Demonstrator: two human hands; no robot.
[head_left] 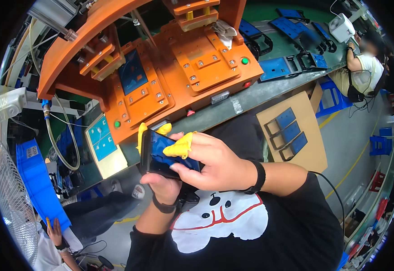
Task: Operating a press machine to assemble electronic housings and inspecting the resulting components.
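Observation:
In front of my chest I hold a black-framed panel [160,158] with a glossy dark-blue face, tilted up. My left hand [162,187] supports it from below and behind, its yellow-covered fingertips showing past the far edge. Bent over the glossy face is my right hand [219,165]. Its yellow-covered fingertip rests on the face, and the thumb lies by the near edge. The panel's back is hidden. Just beyond stands an orange press machine [174,106] with two fixtures; a blue plate [133,74] lies in the left one.
Right of me, a cardboard sheet [312,158] carries several blue-faced frames. More blue panels [273,68] lie along the green bench [251,97]. A teal plate [101,137] is left of the machine. A blue bin [39,180] and other people [364,70] are at the sides.

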